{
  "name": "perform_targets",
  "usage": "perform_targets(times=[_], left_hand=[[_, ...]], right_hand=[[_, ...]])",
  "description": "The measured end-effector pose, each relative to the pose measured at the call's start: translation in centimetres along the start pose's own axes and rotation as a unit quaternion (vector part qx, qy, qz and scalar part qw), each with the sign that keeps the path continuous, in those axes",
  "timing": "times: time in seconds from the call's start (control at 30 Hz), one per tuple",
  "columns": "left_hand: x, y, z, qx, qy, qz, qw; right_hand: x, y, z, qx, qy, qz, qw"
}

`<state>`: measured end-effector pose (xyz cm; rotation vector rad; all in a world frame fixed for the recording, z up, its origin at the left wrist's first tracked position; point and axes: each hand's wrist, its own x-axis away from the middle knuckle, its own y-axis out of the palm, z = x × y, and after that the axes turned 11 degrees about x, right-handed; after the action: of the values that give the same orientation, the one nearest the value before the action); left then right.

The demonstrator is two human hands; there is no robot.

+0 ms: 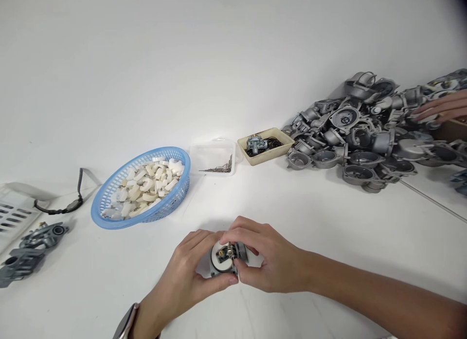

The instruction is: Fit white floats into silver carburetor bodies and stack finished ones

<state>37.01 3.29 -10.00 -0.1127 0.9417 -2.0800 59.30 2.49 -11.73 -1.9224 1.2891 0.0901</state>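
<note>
A carburetor is held low over the table in front of me, its open underside facing up. In it sits a white C-shaped float, with brass and metal parts in the middle. My left hand is wrapped round the carburetor's left side, thumb along the near edge. From the right, my right hand closes on the carburetor, with index finger and thumb at the metal parts beside the float. Whether a small pin is between those fingertips is too small to tell.
Beyond my hands are a blue basket of white floats, a clear tray of thin pins and a cream tray holding a carburetor and black rings. Metal bowls are heaped right, near another person's hand. Carburetors lie left.
</note>
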Motion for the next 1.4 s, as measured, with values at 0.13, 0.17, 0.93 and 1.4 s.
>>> perform_targets(times=[0.13, 0.17, 0.93, 1.4], left_hand=[[0.00, -0.03, 0.07, -0.001, 0.006, 0.000, 1.000], [-0.02, -0.04, 0.09, -0.001, 0.007, -0.001, 1.000], [-0.13, -0.13, 0.17, 0.003, -0.007, -0.008, 1.000], [-0.13, -0.14, 0.08, 0.006, 0.003, -0.007, 1.000]], right_hand=[[-0.03, 0.00, -0.03, 0.000, -0.004, 0.002, 1.000], [-0.04, -0.01, -0.04, 0.000, -0.005, 0.003, 1.000], [-0.01, 0.05, 0.07, -0.003, -0.005, 0.003, 1.000], [-0.05, 0.09, 0.10, 0.001, -0.010, 0.008, 1.000]])
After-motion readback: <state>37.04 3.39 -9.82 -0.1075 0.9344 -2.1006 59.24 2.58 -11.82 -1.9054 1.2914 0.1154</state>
